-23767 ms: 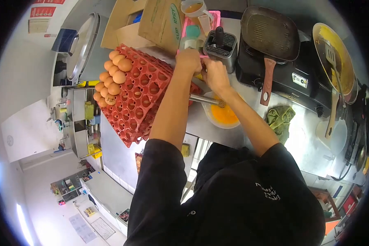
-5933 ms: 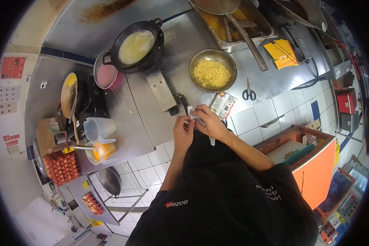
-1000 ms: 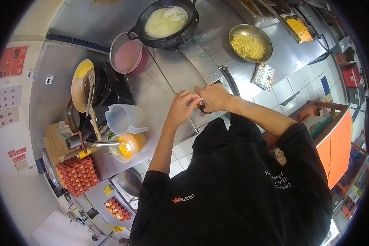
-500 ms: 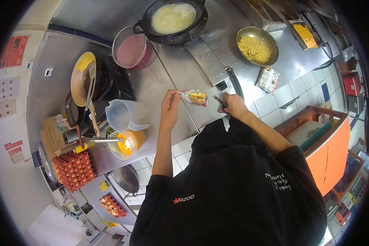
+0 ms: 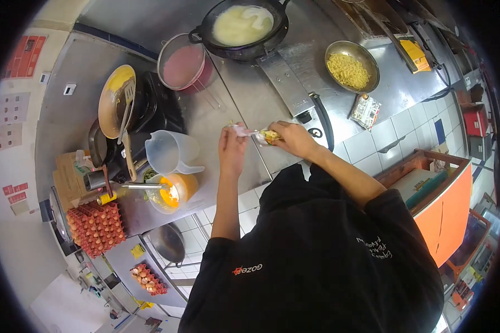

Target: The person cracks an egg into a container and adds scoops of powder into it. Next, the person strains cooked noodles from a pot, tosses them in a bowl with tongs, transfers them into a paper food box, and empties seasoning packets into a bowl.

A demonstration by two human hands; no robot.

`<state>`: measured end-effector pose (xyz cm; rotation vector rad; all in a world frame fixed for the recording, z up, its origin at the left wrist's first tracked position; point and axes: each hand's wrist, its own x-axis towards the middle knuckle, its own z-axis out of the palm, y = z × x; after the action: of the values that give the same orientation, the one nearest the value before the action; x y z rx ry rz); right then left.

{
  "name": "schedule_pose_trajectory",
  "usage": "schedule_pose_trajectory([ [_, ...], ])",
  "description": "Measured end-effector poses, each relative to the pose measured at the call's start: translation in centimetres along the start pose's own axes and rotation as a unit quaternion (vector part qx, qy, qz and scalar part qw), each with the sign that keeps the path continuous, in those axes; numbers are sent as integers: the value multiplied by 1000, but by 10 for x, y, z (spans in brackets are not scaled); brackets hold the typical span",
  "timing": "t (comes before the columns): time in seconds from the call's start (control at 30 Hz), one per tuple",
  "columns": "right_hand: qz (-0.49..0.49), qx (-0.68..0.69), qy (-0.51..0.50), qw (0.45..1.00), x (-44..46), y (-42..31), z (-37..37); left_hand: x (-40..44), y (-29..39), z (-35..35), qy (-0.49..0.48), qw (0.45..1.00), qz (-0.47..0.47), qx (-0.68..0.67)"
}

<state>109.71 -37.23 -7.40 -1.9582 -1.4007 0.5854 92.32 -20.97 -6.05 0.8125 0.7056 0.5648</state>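
Observation:
Both hands are close together over the steel counter's front edge. My right hand [image 5: 295, 140] is closed on a crumpled, colourful noodle packet [image 5: 269, 136]. Pinched in my left hand [image 5: 233, 149] is a pale pinkish-white piece of wrapping or a sachet [image 5: 242, 131]; its exact kind is unclear. It reaches toward the packet, and I cannot tell whether the two are joined. Black-handled scissors [image 5: 315, 132] lie on the counter just right of my right hand. Farther right is another noodle packet [image 5: 365, 111], below a metal pan of noodles [image 5: 348, 70].
A wok [image 5: 243, 25] with pale liquid sits at the back beside a strainer [image 5: 184, 66]. To the left are a clear jug [image 5: 171, 151], a jug of egg mixture with a whisk [image 5: 179, 191], frying pans [image 5: 116, 100] and stacked egg trays [image 5: 96, 227]. An orange-fronted cabinet [image 5: 441, 222] stands right.
The scissors have left my right hand and lie on the counter. My right hand has moved left and taken hold of the packet, while my left hand now pinches the pale piece.

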Motion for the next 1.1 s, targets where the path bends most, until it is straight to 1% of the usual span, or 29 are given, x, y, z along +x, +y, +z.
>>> schedule_pose_trajectory([
  [0.07,-13,11,13,1000,-7,4,0,14,-21,-37,22,999,20,-25],
  [0.1,-16,34,24,999,-9,6,0,16,-22,-39,43,997,40,-47],
  [0.13,-18,57,36,998,-10,7,1,14,-26,-40,41,997,40,-49],
  [0.17,-19,55,37,998,-11,7,3,9,-33,-40,17,998,38,-41],
  [0.2,45,111,16,993,-12,6,5,4,-37,-35,-6,999,36,-32],
  [0.23,107,165,-6,980,-12,6,7,5,-51,-38,-7,999,38,-33],
  [0.27,105,164,-5,981,-13,4,10,7,-65,-40,-93,975,122,160],
  [0.3,205,276,3,939,-13,4,14,7,-79,-39,-173,901,201,344],
  [0.33,299,381,11,875,-12,6,19,-1,-80,-22,-172,901,205,342],
  [0.37,295,379,13,877,-12,16,28,-15,-75,2,-136,858,223,443],
  [0.4,273,314,27,909,-12,33,40,-23,-74,19,-98,803,240,537],
  [0.43,249,248,42,935,-9,35,40,-21,-84,22,-99,802,248,535],
  [0.47,257,279,29,925,-11,36,40,-17,-93,24,-55,797,252,546],
  [0.5,253,276,33,927,-8,38,38,-12,-100,21,-10,792,255,554],
  [0.53,238,286,-10,928,-7,45,38,-10,-100,18,-37,811,203,548],
  [0.57,224,295,-53,927,-6,52,38,-9,-100,16,-38,811,209,546],
  [0.63,231,269,-57,933,-1,45,26,-11,-92,18,-63,771,202,600],
  [0.67,222,224,-101,944,0,42,20,-12,-88,20,-76,751,214,620],
  [0.7,214,178,-144,950,3,32,9,-12,-86,21,-76,751,220,618],
  [0.73,188,119,-147,964,7,24,1,-14,-84,20,-80,751,224,616],
  [0.77,186,116,-144,965,9,14,-5,-11,-82,21,-83,751,228,614],
  [0.8,154,50,-76,984,9,1,-9,-8,-81,22,-72,761,254,592],
  [0.83,120,-16,-11,993,10,-9,-11,-4,-77,25,-69,762,255,591],
  [0.9,126,-30,-9,992,19,-25,-19,7,-68,32,-33,801,245,545],
  [0.93,122,-24,17,992,25,-35,-29,12,-59,39,-29,803,243,543],
  [0.97,117,-17,42,992,30,-43,-39,17,-49,44,-26,787,273,552],
  [1.0,111,-7,41,993,36,-48,-50,22,-42,46,-23,770,303,561],
  [1.03,108,-9,38,993,41,-47,-57,26,-38,42,-19,771,303,559],
  [1.1,102,19,92,990,52,-51,-70,33,-31,39,-1,771,263,580],
])
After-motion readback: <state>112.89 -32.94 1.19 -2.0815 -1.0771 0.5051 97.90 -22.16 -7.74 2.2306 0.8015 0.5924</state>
